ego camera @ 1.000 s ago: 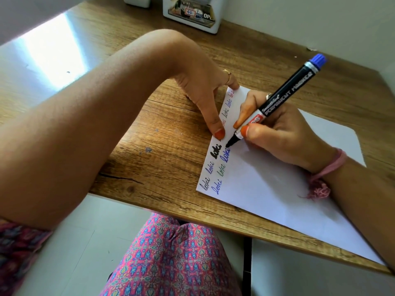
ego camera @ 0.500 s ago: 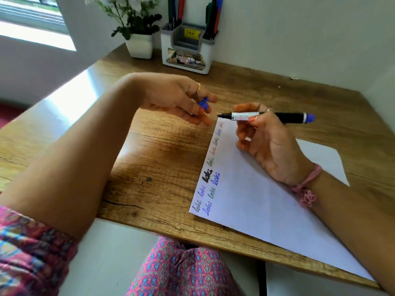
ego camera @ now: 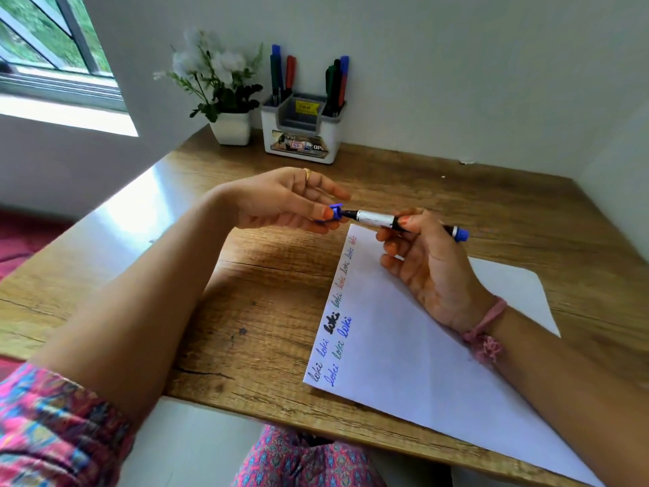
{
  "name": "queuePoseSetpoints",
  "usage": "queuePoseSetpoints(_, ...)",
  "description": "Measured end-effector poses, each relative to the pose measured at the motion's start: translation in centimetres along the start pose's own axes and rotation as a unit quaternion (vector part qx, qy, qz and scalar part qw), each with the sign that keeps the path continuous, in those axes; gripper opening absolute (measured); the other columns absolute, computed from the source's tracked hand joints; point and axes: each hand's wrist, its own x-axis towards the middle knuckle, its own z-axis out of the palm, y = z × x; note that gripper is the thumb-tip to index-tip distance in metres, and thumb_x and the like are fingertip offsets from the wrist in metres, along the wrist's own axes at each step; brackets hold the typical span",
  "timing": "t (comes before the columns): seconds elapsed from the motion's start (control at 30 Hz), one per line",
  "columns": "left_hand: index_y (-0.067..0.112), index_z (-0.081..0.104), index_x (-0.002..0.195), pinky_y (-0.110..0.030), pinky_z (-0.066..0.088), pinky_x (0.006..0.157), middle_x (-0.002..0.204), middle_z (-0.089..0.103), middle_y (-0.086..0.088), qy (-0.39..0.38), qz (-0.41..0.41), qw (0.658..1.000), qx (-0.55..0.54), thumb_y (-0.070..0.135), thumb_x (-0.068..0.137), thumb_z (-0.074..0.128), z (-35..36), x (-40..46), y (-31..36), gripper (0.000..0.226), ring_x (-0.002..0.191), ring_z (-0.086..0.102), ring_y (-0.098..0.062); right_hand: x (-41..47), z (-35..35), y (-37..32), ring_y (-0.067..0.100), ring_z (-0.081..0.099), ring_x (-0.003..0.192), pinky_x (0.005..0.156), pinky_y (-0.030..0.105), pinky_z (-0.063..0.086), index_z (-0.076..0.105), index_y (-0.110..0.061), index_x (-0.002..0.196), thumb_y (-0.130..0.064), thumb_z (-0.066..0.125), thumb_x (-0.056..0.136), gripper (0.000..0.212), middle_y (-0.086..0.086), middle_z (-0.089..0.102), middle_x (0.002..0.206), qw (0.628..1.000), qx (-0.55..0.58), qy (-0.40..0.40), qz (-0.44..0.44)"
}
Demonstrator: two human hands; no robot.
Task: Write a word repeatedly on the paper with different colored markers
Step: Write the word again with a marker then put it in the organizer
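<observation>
Above the paper's (ego camera: pixel 439 349) far left corner, the right hand (ego camera: pixel 426 265) grips the marker (ego camera: pixel 377 218). The left hand (ego camera: pixel 281 202) pinches the blue cap (ego camera: pixel 335 212) at its tip. Bare wood lies left of the paper; its near corner is cut off.

A potted white-flowered plant (ego camera: pixel 224 100) stands beside a white desk organiser (ego camera: pixel 302 135) (against the wall) on the wooden desk (ego camera: pixel 246 293).
</observation>
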Motion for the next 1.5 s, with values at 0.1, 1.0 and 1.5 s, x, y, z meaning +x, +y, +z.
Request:
queuePoseSetpoints(0.1, 0.010, 0.058, 0.117, -0.030, 0.057, 0.081, 0.101, 0.071, -0.010, -0.011, 0.009, 1.000, -0.006, 0.002, 0.075, 0.060, -0.1, 0.0, -0.1, 0.042, 0.091, 0.069, -0.019, 0.0, 0.0, -0.1, 0.008, 0.053, 0.051, 0.053, 0.021, 0.048, 0.055, -0.016, 0.075, -0.010, 0.044, 0.094, 0.023, 0.005, 0.064, 0.063, 1.000, 0.006, 0.008, -0.006)
queuePoseSetpoints(1.0, 0.007, 0.064, 0.090, -0.019, 0.056, 0.068, 0.077, 0.072, -0.002, 0.151, 0.098, 0.983, -0.032, 0.009, 0.065, 0.070, 1.2, 0.9, -0.2, 0.026, 0.069, 0.067, -0.010, -0.2, 0.0, 1.2, 0.002, 0.059, 0.056, 0.049, 0.014, 0.047, 0.070, -0.011, 0.103, -0.015, 0.070, 0.083, 0.021, 0.003, 0.073, 0.082, 0.892, -0.368, 0.096, -0.244)
queuePoseSetpoints(1.5, 0.011, 0.064, 0.087, -0.021, 0.056, 0.072, 0.079, 0.072, -0.001, 0.171, 0.154, 0.973, -0.027, 0.006, 0.070, 0.068, 2.2, 1.5, -0.4, 0.019, 0.077, 0.067, -0.012, -0.4, -0.3, 1.5, -0.003, 0.054, 0.046, 0.044, 0.009, 0.039, 0.066, -0.007, 0.105, -0.015, 0.062, 0.089, 0.018, 0.002, 0.071, 0.077, 0.886, -0.377, 0.098, -0.251)
